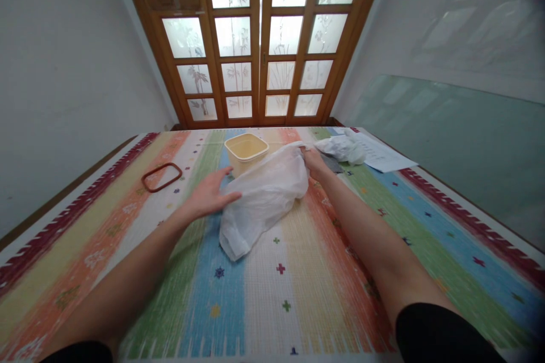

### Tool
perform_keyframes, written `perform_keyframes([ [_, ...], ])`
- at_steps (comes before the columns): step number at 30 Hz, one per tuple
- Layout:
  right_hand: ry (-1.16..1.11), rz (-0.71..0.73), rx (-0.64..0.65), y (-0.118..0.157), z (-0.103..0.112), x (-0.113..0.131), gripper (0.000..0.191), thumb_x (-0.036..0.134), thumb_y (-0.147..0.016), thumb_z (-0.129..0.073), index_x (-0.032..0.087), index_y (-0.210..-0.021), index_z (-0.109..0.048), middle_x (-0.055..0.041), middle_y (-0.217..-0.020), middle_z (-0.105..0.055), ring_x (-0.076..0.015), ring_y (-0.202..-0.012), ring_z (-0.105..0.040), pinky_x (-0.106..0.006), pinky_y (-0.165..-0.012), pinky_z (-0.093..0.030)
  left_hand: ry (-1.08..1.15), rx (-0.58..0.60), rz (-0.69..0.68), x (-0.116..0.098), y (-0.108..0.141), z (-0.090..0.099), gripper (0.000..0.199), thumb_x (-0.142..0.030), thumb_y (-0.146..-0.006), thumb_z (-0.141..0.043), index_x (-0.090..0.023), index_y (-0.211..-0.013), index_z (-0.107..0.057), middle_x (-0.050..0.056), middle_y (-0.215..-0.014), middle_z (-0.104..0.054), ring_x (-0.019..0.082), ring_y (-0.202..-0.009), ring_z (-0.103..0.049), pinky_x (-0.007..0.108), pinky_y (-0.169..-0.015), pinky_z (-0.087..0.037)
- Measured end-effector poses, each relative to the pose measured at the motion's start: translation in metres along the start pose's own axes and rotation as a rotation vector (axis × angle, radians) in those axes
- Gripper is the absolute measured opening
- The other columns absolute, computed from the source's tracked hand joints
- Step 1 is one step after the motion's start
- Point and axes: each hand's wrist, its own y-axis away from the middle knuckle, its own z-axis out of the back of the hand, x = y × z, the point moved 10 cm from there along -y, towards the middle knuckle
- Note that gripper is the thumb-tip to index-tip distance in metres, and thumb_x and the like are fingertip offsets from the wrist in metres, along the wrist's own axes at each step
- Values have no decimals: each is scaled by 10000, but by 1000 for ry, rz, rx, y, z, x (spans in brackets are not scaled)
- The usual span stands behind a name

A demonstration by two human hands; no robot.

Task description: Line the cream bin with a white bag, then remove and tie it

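Observation:
A thin white plastic bag [268, 190] hangs in front of a cream-coloured square bin [240, 165] and covers part of its near side. My right hand [314, 162] is closed on the bag's upper right edge. At the bag's left side my left hand [213, 191] has its thumb and fingers spread apart, close to the bin's near left wall. Whether the left hand touches the bag or the bin is hard to tell. A brown-red rounded frame [162, 177] lies flat on the cloth, left of the left hand.
Beyond my right hand lie a crumpled white plastic bag [347, 148], a grey item [331, 163] partly hidden by my wrist, and a printed sheet of paper [385, 154]. A striped cloth [264, 306] covers the table. A glass-like panel [460, 142] leans along the right wall.

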Motion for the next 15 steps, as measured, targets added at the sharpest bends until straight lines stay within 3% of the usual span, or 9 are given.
perform_keyframes([
  [4, 83, 57, -29, 3, 2, 9, 717, 913, -743, -546, 217, -897, -615, -82, -843, -707, -262, -841, -650, -346, -679, -537, -98, 82, -84, -32, 20, -68, 1175, -720, -747, -778, -269, -1668, -204, 213, -1629, -427, 446, -1487, -427, 645, -1232, -254],
  [7, 148, 123, -13, 8, 1, 21, 726, 942, -754, -498, 228, -848, -587, -79, -797, -680, -266, -835, -626, -351, -687, -518, -138, 120, -136, -48, 35, -106, 1315, -703, -693, -827, -279, -1689, -81, 226, -1488, -530, 445, -1370, -527, 646, -1214, -276],
  [11, 79, 108, -31, 10, 6, 27, 657, 894, -786, -509, 238, -809, -530, -60, -720, -621, -252, -781, -596, -348, -659, -504, -147, 138, -111, -53, 44, -121, 1133, -458, -792, -783, -270, -1682, -108, 207, -1394, -551, 383, -1195, -638, 507, -1023, -494],
  [15, 1, 106, -47, 8, 10, 28, 545, 774, -797, -566, 232, -845, -531, -26, -716, -601, -210, -704, -563, -315, -612, -466, -169, 167, -66, -37, 36, -108, 861, -300, -902, -603, -251, -1661, -199, 207, -1429, -569, 336, -1081, -697, 439, -901, -523],
])
